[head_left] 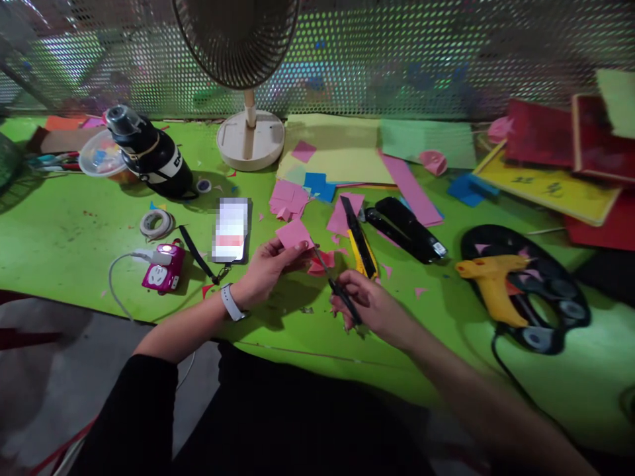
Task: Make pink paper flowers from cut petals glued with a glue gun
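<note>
Between the thumb and fingers of my left hand (270, 268) is a small square of pink paper (294, 234). My right hand (372, 301) is closed on a pair of black-handled scissors (344, 301), whose blades point up and left to the edge of that paper. Whether the blades are cutting into it I cannot tell. A stack of pink paper squares (288, 198) lies just beyond my left hand. Past my right hand, a yellow box cutter (362, 248) lies beside a black stapler (405, 230). Reddish-pink scraps (321, 262) lie beneath the blades.
A phone (231, 228), tape roll (155, 225) and pink power adapter (165, 268) sit at left. Behind them stand a black bottle (153, 155) and a fan (251, 140). A yellow glue gun (496, 284) rests on a black holder at right. Paper sheets (342, 145) lie at the back.
</note>
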The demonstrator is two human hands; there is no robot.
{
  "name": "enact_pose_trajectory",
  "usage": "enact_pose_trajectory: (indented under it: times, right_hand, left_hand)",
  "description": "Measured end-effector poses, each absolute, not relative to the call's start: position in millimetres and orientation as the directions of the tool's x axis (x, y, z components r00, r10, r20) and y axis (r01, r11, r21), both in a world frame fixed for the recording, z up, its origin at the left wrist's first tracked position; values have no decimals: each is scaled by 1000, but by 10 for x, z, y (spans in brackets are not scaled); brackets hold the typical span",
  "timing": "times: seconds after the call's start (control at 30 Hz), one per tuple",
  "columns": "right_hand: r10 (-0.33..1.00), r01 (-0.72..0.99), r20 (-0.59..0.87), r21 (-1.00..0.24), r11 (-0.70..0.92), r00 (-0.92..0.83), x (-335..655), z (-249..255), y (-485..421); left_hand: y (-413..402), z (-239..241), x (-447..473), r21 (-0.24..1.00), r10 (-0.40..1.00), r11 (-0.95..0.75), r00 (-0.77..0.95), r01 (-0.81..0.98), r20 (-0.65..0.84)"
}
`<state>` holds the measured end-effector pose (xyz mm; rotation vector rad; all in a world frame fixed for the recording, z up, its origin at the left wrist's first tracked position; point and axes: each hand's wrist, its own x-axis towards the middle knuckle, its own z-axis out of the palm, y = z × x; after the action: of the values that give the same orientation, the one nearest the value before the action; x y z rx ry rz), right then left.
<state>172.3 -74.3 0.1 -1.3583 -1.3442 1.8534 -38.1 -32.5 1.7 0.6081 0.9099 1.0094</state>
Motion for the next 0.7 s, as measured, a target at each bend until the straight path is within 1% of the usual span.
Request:
enact_pose_trajectory:
  times: [0.1, 0.33, 0.7]
  right_hand:
    - [825, 170, -414, -910, -378, -385, 1698, -33, -758]
    - [845, 182, -390, -921, -346, -367, 1682, -29, -750]
    - [860, 231, -381, -920, -316, -340, 1677, -32, -759]
  left_hand:
    - [-356, 19, -363, 767, 894, 447, 263, -460, -363]
    - [-395, 41, -340, 766, 877, 476, 305, -432, -372]
    - [-397, 82, -323, 739, 876, 481, 297, -472, -380]
